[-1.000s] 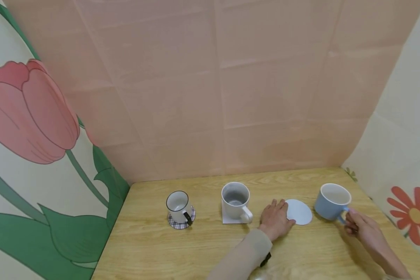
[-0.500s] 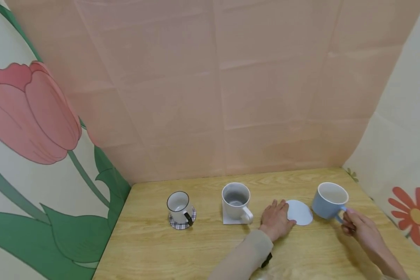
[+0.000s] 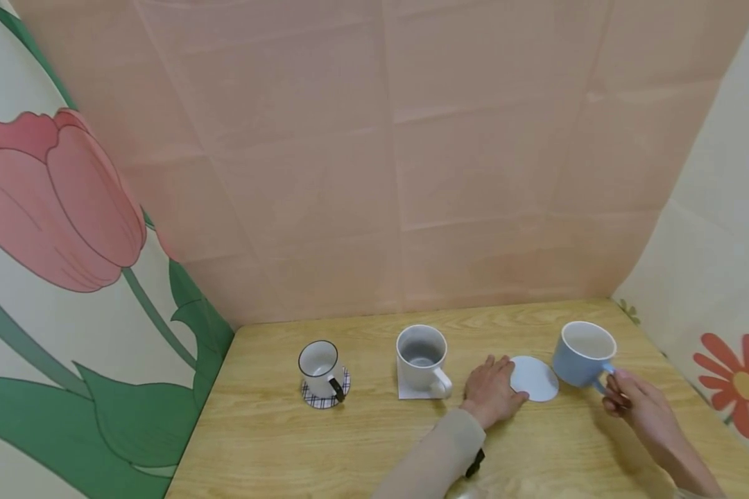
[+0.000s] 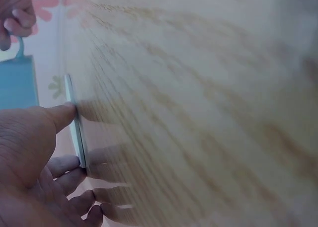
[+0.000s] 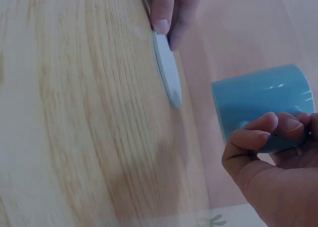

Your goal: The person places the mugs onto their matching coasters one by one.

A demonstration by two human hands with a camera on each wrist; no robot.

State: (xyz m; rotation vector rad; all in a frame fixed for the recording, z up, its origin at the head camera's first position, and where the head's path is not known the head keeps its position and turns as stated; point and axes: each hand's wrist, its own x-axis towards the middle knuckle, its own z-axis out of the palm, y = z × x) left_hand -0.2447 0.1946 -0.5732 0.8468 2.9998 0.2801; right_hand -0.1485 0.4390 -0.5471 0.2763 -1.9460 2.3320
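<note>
My right hand (image 3: pixel 646 409) grips the handle of a light blue mug (image 3: pixel 577 364) with a white inside. The right wrist view shows the blue mug (image 5: pixel 263 105) held off the tabletop, its base apart from the wood. Just left of it lies a round, pale coaster (image 3: pixel 535 379) on the table. My left hand (image 3: pixel 489 391) rests low at the coaster's left side; in the left wrist view its thumb and a finger pinch the coaster (image 4: pixel 75 132) edge from two sides. The other left fingers are spread near the wood.
A white mug (image 3: pixel 417 371) stands on a square white coaster (image 3: pixel 408 394) left of my left hand. Further left, a smaller white mug with black rim (image 3: pixel 315 381) sits on a round checked coaster (image 3: pixel 312 400). A pink cloth (image 3: pixel 381 208) hangs behind the wooden table (image 3: pixel 274 450).
My right hand has carried the blue mug a little to the left and slightly up, closer to the round coaster. My left hand and the coaster stay in place.
</note>
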